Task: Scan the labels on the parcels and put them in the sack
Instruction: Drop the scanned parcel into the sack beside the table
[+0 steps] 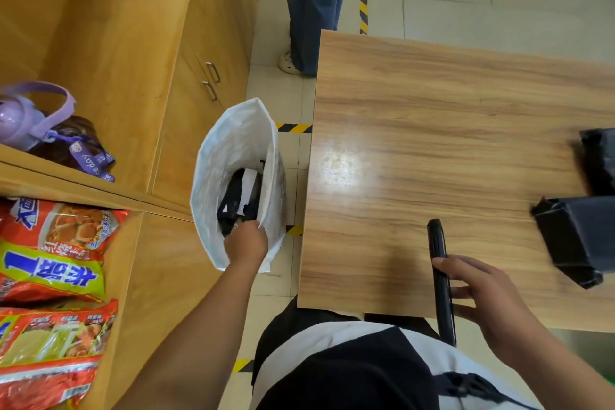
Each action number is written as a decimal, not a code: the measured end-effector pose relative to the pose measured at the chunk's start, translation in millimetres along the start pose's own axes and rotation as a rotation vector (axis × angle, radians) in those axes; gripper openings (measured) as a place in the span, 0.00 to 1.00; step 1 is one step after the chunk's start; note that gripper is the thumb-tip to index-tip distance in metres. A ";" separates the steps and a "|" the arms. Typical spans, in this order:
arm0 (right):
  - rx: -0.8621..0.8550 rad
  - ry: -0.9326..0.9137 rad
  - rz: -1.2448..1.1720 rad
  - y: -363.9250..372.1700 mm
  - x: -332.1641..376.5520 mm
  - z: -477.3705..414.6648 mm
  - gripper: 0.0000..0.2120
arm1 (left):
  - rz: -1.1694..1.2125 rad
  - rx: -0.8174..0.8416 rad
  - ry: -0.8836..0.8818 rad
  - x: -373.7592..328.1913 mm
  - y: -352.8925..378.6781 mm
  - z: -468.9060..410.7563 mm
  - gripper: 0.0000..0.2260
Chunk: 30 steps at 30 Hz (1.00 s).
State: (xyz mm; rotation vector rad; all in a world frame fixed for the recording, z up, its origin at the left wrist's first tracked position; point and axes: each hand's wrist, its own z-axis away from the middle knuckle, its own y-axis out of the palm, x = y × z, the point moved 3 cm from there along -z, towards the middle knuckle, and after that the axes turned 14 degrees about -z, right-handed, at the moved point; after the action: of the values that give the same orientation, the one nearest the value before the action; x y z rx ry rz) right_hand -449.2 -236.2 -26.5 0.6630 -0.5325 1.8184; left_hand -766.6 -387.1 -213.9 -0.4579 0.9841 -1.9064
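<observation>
We see black parcels (239, 200), one bearing a white label, lying inside the white sack (229, 156), which stands open on the floor just left of the wooden table (432, 130). Our left hand (245, 241) reaches into the sack's mouth directly above these parcels; whether its fingers are closed on one we cannot tell. Two further black parcels (575, 236) lie at the table's right edge, well apart from our right hand (482, 293), whose fingers are clamped on a black scanner (441, 273) held edge-on over the near table edge.
</observation>
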 end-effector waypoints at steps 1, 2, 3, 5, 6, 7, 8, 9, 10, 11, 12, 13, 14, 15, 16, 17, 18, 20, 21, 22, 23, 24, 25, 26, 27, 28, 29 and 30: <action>-0.004 -0.004 0.003 -1.4 -0.2 0.6 0.08 | 0.047 0.001 0.069 -6.9 1.4 -0.4 0.12; -0.007 -0.008 0.009 -3.0 -0.5 1.2 0.08 | 0.075 0.025 0.161 -12.7 4.6 -0.9 0.14; -0.011 -0.010 0.013 -5.2 -0.8 1.6 0.08 | 0.089 0.058 0.224 -15.1 6.8 -0.5 0.16; -0.026 -0.009 0.010 -10.1 -2.1 2.2 0.09 | 0.142 0.114 0.249 -10.0 9.7 -1.1 0.15; -0.032 -0.007 0.007 -12.1 -3.2 2.8 0.09 | 0.169 0.122 0.243 -3.4 11.9 -3.1 0.14; -0.034 -0.008 0.002 -13.4 -3.9 3.2 0.09 | 0.171 0.129 0.236 2.1 12.5 -5.0 0.12; -0.031 -0.010 -0.003 -14.8 -4.2 3.6 0.09 | 0.163 0.144 0.236 6.4 13.8 -5.0 0.10; -0.029 -0.012 -0.007 -16.9 -4.5 3.9 0.09 | 0.148 0.171 0.228 7.9 13.6 -2.3 0.13; -0.027 -0.013 -0.011 -19.0 -4.9 4.1 0.09 | 0.165 0.195 0.208 8.1 13.9 0.9 0.18; -0.022 -0.017 -0.017 -21.0 -5.1 4.3 0.09 | 0.213 0.209 0.176 7.5 13.5 4.2 0.20; -0.014 -0.022 -0.025 -22.5 -4.8 4.9 0.09 | 0.280 0.199 0.143 7.2 14.6 4.8 0.20; -0.005 -0.027 -0.033 -23.8 -3.9 5.1 0.09 | 0.337 0.178 0.108 7.0 14.7 5.8 0.19; 0.001 -0.032 -0.044 -25.3 -2.9 5.1 0.08 | 0.371 0.144 0.077 7.4 15.1 5.4 0.19; 0.005 -0.037 -0.056 -27.1 -1.5 5.1 0.08 | 0.383 0.113 0.054 7.5 13.4 6.6 0.19; 0.008 -0.041 -0.067 -28.9 -0.1 4.9 0.08 | 0.391 0.083 0.037 7.1 11.4 7.2 0.20; 0.010 -0.044 -0.075 -30.8 1.2 4.7 0.09 | 0.407 0.057 0.018 7.0 9.1 8.5 0.20; 0.011 -0.046 -0.080 -33.1 2.2 4.3 0.09 | 0.431 0.039 -0.006 7.3 7.3 9.6 0.20; 0.007 -0.049 -0.085 -38.7 3.8 4.5 0.09 | 0.492 0.031 -0.053 5.5 2.5 13.3 0.20; 0.005 -0.051 -0.091 -41.3 4.4 5.3 0.09 | 0.520 0.033 -0.058 3.3 -0.4 15.4 0.19; 0.006 -0.053 -0.096 -43.8 5.1 6.2 0.09 | 0.542 0.032 -0.053 0.6 -2.9 17.2 0.19; 0.007 -0.055 -0.100 -45.4 6.1 7.0 0.08 | 0.557 0.028 -0.046 -2.4 -5.6 19.6 0.19; 0.006 -0.058 -0.103 -47.1 7.0 7.5 0.09 | 0.574 0.018 -0.038 -5.3 -8.3 21.6 0.19; 0.004 -0.061 -0.105 -48.7 7.9 7.4 0.09 | 0.593 0.007 -0.031 -8.2 -11.2 23.2 0.19; 0.001 -0.067 -0.108 -50.4 8.6 6.6 0.09 | 0.611 -0.003 -0.025 -11.1 -13.7 24.0 0.19; 0.000 -0.072 -0.112 -52.0 9.3 5.7 0.09 | 0.627 -0.005 -0.020 -14.3 -16.1 25.3 0.20; -0.001 -0.079 -0.117 -53.6 9.9 4.5 0.10 | 0.640 -0.007 -0.013 -18.0 -18.2 26.5 0.20; -0.002 -0.084 -0.123 -54.9 10.2 3.7 0.10 | 0.646 -0.009 -0.004 -22.1 -21.3 28.1 0.19; -0.003 -0.089 -0.130 -55.9 10.2 3.0 0.11 | 0.648 -0.015 0.007 -26.3 -25.0 29.3 0.19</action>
State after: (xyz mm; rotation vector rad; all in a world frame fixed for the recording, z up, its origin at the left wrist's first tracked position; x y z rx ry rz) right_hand -398.5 -212.9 -15.1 0.7618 -0.5381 1.6720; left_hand -747.9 -371.1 -174.2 -0.1122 0.9997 -1.3163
